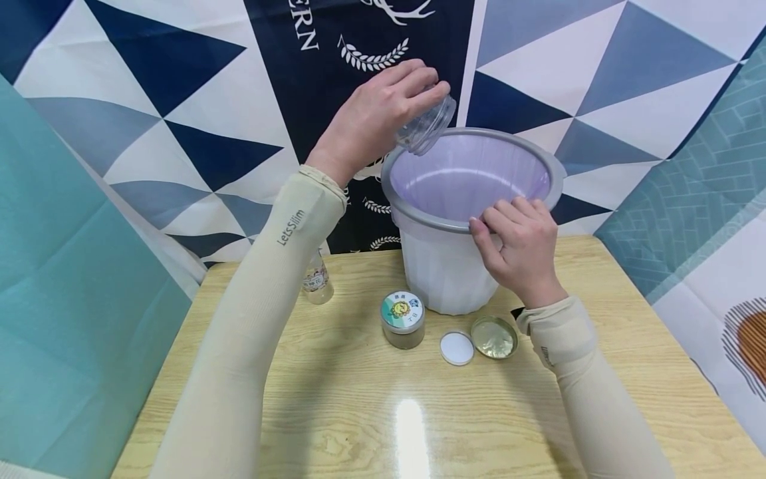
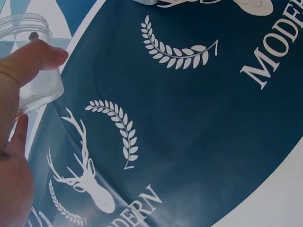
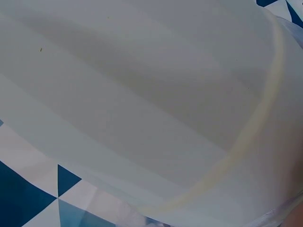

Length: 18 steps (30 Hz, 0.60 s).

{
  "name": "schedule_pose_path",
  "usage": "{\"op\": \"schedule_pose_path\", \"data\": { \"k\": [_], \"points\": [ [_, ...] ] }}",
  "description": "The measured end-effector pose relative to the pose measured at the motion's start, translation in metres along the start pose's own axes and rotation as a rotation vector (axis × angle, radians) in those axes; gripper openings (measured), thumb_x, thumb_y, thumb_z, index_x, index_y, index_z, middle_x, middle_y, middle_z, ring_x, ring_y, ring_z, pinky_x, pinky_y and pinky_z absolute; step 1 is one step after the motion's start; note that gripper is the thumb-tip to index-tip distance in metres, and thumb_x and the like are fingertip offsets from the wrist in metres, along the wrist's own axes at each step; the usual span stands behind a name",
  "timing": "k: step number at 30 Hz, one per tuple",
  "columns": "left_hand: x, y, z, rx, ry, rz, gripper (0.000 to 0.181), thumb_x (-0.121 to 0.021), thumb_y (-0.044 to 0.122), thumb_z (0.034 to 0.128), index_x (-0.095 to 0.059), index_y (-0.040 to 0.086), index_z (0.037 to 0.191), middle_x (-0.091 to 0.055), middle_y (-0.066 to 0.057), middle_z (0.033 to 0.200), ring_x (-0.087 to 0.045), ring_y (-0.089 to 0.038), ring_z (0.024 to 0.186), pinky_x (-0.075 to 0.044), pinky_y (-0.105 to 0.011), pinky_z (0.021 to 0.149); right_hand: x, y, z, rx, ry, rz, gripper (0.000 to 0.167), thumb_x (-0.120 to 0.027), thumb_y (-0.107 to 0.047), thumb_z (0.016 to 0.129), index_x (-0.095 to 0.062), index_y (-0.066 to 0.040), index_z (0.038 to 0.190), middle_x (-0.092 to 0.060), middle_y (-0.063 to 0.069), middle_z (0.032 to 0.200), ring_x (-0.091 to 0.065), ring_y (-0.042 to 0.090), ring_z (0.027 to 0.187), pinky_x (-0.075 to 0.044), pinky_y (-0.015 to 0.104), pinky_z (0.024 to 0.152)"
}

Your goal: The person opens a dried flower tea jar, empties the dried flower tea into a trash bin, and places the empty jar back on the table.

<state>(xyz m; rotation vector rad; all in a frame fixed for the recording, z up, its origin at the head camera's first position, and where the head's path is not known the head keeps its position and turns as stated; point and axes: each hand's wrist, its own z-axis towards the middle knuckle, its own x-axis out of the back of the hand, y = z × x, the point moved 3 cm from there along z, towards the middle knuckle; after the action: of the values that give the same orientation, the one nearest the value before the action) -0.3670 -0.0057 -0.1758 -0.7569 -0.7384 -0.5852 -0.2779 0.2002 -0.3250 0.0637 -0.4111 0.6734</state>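
My left hand (image 1: 383, 110) grips a clear plastic jar (image 1: 427, 126), tilted with its open mouth down by the left rim of a white bin (image 1: 449, 266). In the left wrist view the thumb lies across the clear jar (image 2: 45, 90), and a small dark speck shows at its wall. My right hand (image 1: 517, 246) holds the bin's grey rim at the front right, thumb outside. The bin's lilac inside wall shows, but its bottom is hidden. Its pale outer wall (image 3: 142, 109) fills most of the right wrist view.
On the wooden table (image 1: 341, 412) stand a lidded tin (image 1: 403, 319) and a small labelled bottle (image 1: 317, 283), partly behind the left arm. A white disc (image 1: 457, 348) and a gold lid (image 1: 494, 337) lie before the bin. A patterned cloth (image 1: 197, 146) hangs behind.
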Motion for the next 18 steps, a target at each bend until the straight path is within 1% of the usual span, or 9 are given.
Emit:
{"op": "schedule_pose_path", "data": {
  "k": [2,5,8,11,14,18],
  "points": [
    [0.0,0.001,0.001,-0.019,0.004,0.03,0.054,-0.048,-0.009,0.1032,-0.055,0.017,0.15,-0.055,-0.009,0.151,-0.046,-0.024,0.146,-0.03,-0.031,0.125,0.0,0.0,0.0,0.0,0.0,0.0,0.05,-0.047,-0.04,0.103,-0.055,-0.007,0.066,-0.047,0.007,0.059,-0.042,0.029,0.061,-0.033,0.046,0.064],
    [0.0,0.003,0.002,-0.061,-0.005,0.1,0.051,-0.047,-0.005,0.1054,-0.054,0.018,0.15,-0.054,-0.009,0.154,-0.044,-0.025,0.148,-0.03,-0.032,0.124,0.0,0.0,0.0,0.011,-0.003,-0.008,0.05,-0.047,-0.039,0.104,-0.055,-0.007,0.066,-0.046,0.007,0.059,-0.042,0.028,0.06,-0.033,0.045,0.063],
    [-0.001,0.005,0.002,-0.117,-0.023,0.173,0.051,-0.044,-0.007,0.1056,-0.053,0.017,0.15,-0.053,-0.01,0.155,-0.043,-0.026,0.149,-0.029,-0.033,0.125,0.0,0.0,-0.001,0.017,-0.007,-0.014,0.051,-0.046,-0.039,0.104,-0.055,-0.007,0.066,-0.046,0.007,0.059,-0.041,0.028,0.06,-0.033,0.045,0.062],
    [-0.002,0.007,0.003,-0.164,-0.037,0.226,0.052,-0.041,-0.009,0.1058,-0.052,0.016,0.15,-0.052,-0.01,0.155,-0.043,-0.026,0.149,-0.028,-0.034,0.125,0.0,0.0,-0.001,0.021,-0.009,-0.015,0.05,-0.046,-0.039,0.104,-0.055,-0.006,0.066,-0.047,0.007,0.059,-0.041,0.028,0.06,-0.033,0.045,0.062],
    [-0.003,0.01,0.003,-0.186,-0.062,0.266,0.054,-0.039,-0.01,0.1056,-0.05,0.016,0.152,-0.051,-0.009,0.156,-0.042,-0.026,0.15,-0.027,-0.034,0.126,0.0,-0.001,-0.001,0.021,-0.01,-0.015,0.05,-0.047,-0.038,0.104,-0.055,-0.006,0.067,-0.048,0.007,0.06,-0.042,0.029,0.061,-0.033,0.045,0.062],
    [-0.004,0.012,0.004,-0.193,-0.079,0.281,0.056,-0.038,-0.012,0.1053,-0.049,0.016,0.153,-0.049,-0.009,0.158,-0.04,-0.026,0.151,-0.026,-0.034,0.126,0.001,-0.001,0.0,0.025,-0.011,-0.019,0.049,-0.047,-0.037,0.104,-0.055,-0.006,0.067,-0.047,0.008,0.06,-0.042,0.029,0.06,-0.034,0.045,0.062]
  ]
}}
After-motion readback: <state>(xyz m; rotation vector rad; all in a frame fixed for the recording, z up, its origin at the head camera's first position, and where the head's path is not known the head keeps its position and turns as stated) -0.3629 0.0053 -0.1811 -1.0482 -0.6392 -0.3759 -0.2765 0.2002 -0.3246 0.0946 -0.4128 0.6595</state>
